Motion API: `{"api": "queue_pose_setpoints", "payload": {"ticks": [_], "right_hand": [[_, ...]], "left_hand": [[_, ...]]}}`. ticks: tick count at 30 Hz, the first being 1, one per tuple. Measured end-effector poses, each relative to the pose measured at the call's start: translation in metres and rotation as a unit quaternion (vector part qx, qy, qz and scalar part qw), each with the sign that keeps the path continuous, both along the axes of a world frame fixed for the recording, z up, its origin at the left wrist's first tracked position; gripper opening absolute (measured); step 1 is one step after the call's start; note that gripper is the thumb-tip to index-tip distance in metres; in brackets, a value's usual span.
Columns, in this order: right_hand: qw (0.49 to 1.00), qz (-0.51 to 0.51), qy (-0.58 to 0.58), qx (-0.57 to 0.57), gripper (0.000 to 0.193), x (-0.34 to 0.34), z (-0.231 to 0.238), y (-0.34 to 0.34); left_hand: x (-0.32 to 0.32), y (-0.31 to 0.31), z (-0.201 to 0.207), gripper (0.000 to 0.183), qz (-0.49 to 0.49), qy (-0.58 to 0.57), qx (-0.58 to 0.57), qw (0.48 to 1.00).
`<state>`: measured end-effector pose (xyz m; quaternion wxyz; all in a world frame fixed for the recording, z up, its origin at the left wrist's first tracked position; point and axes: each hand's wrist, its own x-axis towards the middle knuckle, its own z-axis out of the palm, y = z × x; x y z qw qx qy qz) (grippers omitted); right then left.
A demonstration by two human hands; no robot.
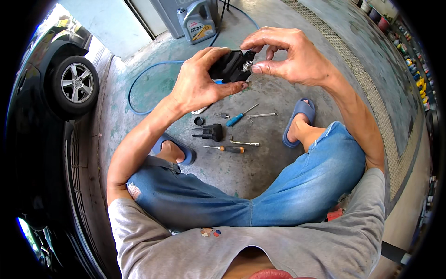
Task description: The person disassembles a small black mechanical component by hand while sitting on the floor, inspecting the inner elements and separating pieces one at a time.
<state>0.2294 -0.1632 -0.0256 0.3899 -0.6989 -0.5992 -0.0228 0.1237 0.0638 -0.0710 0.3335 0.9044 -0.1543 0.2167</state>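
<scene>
My left hand (197, 79) is closed around a black plastic part (226, 66), its thumb below and its fingers over the top. A shiny ribbed metal fitting (247, 66) sticks out at the part's right end. My right hand (292, 56) is at that same end, thumb tip by the fitting and index finger bent over the upper edge. On the floor beneath lie a black plastic housing (211, 132), a black ring-shaped cap (199, 121), a blue-handled screwdriver (235, 120), a spanner (263, 115), an L-shaped socket wrench (244, 142) and an orange-handled screwdriver (231, 149).
A grey oil jug (197, 24) stands beyond my hands, by a grey cabinet. A blue hose (132, 88) curls over the floor. At the left is a dark car with its wheel (76, 80). A metal drain grate (357, 67) curves along the right.
</scene>
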Motion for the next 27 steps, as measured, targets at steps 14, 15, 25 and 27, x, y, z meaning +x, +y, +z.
{"api": "queue_pose_setpoints", "payload": {"ticks": [14,15,25,27], "right_hand": [[1.0,-0.017,-0.01,0.019,0.041,0.0015,-0.0024,-0.0006],[1.0,-0.016,-0.009,0.019,0.041,0.0015,-0.0025,-0.0005],[0.999,-0.017,0.035,0.0,0.044,-0.0015,0.0014,-0.0003],[1.0,-0.018,0.021,0.003,0.043,-0.0011,0.0017,-0.0003]], "left_hand": [[0.0062,0.0043,-0.0016,0.071,0.0,-0.117,0.078,0.99],[0.0059,0.0036,-0.0013,0.07,0.001,-0.096,0.06,0.994],[0.0009,0.0023,0.0062,0.072,-0.007,-0.003,-0.003,1.0],[0.0012,0.003,0.0056,0.073,-0.007,0.003,-0.009,1.0]]}}
